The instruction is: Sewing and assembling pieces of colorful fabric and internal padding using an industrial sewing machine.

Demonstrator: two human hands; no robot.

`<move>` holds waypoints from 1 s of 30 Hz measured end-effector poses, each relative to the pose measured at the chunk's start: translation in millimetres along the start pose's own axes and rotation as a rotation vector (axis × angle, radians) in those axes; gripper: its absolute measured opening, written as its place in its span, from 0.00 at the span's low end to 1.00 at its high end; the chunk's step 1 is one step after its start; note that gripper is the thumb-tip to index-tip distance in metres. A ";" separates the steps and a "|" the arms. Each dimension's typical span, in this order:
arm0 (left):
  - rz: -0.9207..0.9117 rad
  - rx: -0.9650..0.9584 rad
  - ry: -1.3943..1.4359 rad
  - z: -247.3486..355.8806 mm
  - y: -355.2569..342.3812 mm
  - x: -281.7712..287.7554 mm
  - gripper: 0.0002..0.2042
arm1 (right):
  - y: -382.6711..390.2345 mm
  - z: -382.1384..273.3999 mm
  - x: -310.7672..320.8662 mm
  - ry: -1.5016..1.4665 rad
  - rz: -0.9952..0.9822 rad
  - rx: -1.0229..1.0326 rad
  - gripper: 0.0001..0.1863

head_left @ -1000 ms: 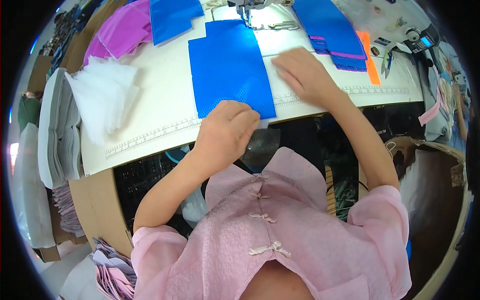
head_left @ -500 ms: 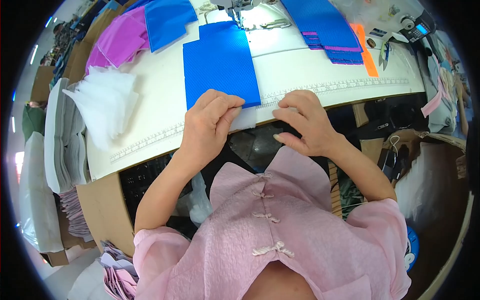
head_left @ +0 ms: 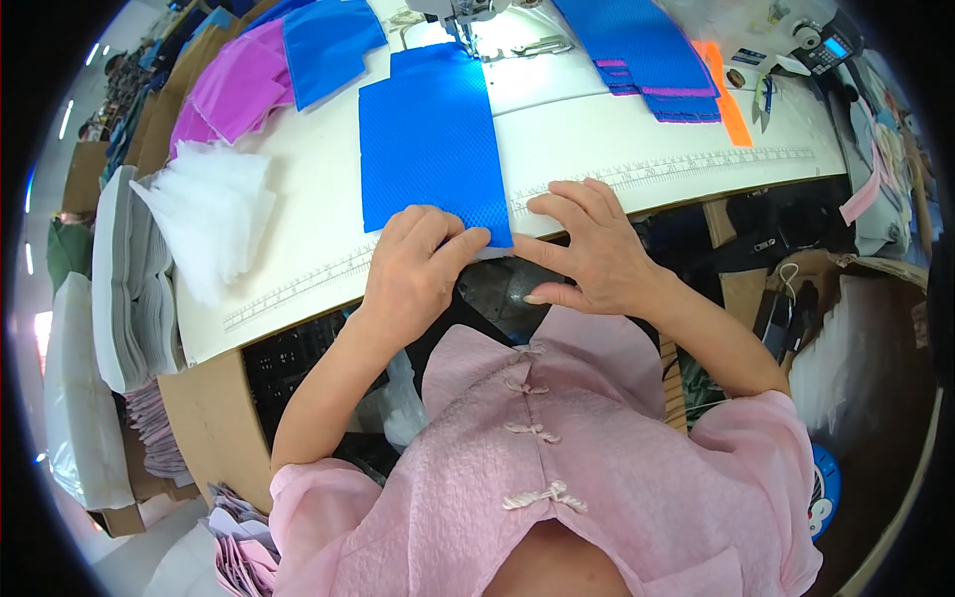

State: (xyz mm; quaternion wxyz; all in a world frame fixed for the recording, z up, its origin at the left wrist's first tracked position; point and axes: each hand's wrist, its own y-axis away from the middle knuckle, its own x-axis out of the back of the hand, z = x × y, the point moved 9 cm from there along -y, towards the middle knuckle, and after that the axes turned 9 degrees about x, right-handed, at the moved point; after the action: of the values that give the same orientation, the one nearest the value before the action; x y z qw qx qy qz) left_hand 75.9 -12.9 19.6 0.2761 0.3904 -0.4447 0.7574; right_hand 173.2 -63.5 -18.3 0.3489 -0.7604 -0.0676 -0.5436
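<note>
A blue textured fabric piece (head_left: 428, 149) lies on the white sewing table, its far end by the needle and presser foot of a sewing machine (head_left: 468, 42). My left hand (head_left: 420, 267) is closed on its near edge, thumb and fingers pinching the cloth close to the table's front edge. At the near right corner, the index finger of my right hand (head_left: 597, 257) reaches to the cloth. That hand's thumb and fingers are spread, with nothing gripped between them. A sliver of white material shows under the corner, mostly hidden.
White padding sheets (head_left: 214, 214) are stacked at left, below purple fabric (head_left: 239, 85) and another blue piece (head_left: 328, 50). At back right lie stacked blue pieces (head_left: 647, 50), an orange strip (head_left: 731, 104) and thread snips (head_left: 763, 102). A printed ruler (head_left: 686, 171) runs along the front edge.
The near edge of the blue fabric has come closer to me and now covers most of the white material. My left hand has shifted toward me; my right hand has moved left to the corner.
</note>
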 end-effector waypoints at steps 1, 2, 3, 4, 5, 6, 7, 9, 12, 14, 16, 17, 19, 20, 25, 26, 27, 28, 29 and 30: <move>0.010 -0.006 0.000 1.3 1.3 -0.9 0.12 | 0.5 -1.2 1.4 -0.016 0.017 0.012 0.25; 0.009 -0.004 0.002 1.5 2.0 -2.5 0.12 | 1.3 -1.4 2.0 -0.017 0.015 0.011 0.25; 0.011 -0.015 0.001 2.4 2.7 -3.1 0.12 | 1.7 -1.3 2.4 -0.019 0.003 0.007 0.25; 0.013 -0.027 0.000 3.4 3.3 -3.6 0.12 | 2.1 -1.1 2.1 -0.021 -0.009 0.003 0.24; 0.013 -0.024 0.001 3.5 3.7 -4.2 0.12 | 2.4 -0.9 1.6 -0.023 -0.010 0.004 0.24; 0.013 -0.025 0.000 3.8 4.2 -4.8 0.12 | 2.5 -1.2 1.7 -0.021 -0.005 0.012 0.24; 0.013 -0.025 -0.001 4.0 4.5 -5.3 0.12 | 2.6 -1.4 1.9 -0.019 0.001 0.020 0.24; 0.017 -0.021 -0.002 3.8 5.0 -5.5 0.13 | 2.5 -1.1 1.5 -0.024 0.003 0.030 0.23; 0.031 -0.019 -0.001 4.8 6.2 -6.2 0.13 | 2.6 -1.7 1.6 -0.035 0.005 0.048 0.23; 0.041 -0.019 0.002 4.9 7.3 -6.8 0.13 | 3.6 -1.8 1.5 -0.041 0.003 0.057 0.23; 0.035 -0.018 -0.006 4.9 8.9 -9.3 0.13 | 5.2 -1.9 0.1 -0.059 -0.018 0.062 0.24; 0.036 -0.015 -0.005 6.1 8.5 -9.5 0.13 | 5.8 -1.6 0.4 -0.060 -0.021 0.063 0.24; 0.052 0.004 0.037 7.9 7.0 -7.8 0.12 | 6.2 -1.8 -1.3 -0.072 -0.057 0.070 0.25; 0.053 0.005 0.038 7.8 7.2 -8.5 0.12 | 6.2 -1.6 -0.2 -0.073 -0.059 0.071 0.25; 0.136 -0.051 -0.029 9.7 12.6 -11.1 0.11 | 5.4 -0.6 -3.4 -0.113 -0.105 0.066 0.26; 0.138 -0.050 -0.030 9.3 12.2 -11.0 0.11 | 4.3 -0.9 -3.3 -0.112 -0.106 0.068 0.26; 0.148 -0.037 -0.016 8.4 11.7 -10.1 0.10 | 3.7 -0.9 -2.3 -0.122 -0.094 0.064 0.27; 0.159 -0.025 -0.003 7.3 11.0 -8.9 0.10 | 2.7 -1.1 -1.1 -0.131 -0.080 0.060 0.28; 0.160 -0.026 -0.006 7.8 10.7 -8.4 0.10 | 1.9 -2.2 -0.6 -0.129 -0.079 0.062 0.28; 0.162 -0.019 0.018 6.6 9.8 -8.0 0.10 | 1.0 -1.0 0.5 -0.138 -0.068 0.046 0.28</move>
State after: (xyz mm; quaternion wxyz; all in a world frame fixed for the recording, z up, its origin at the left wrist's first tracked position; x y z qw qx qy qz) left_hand 75.1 -23.8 10.4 0.2216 0.3440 -0.4793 0.7764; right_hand 173.1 -64.9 -18.2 0.3422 -0.7851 -0.1295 -0.4998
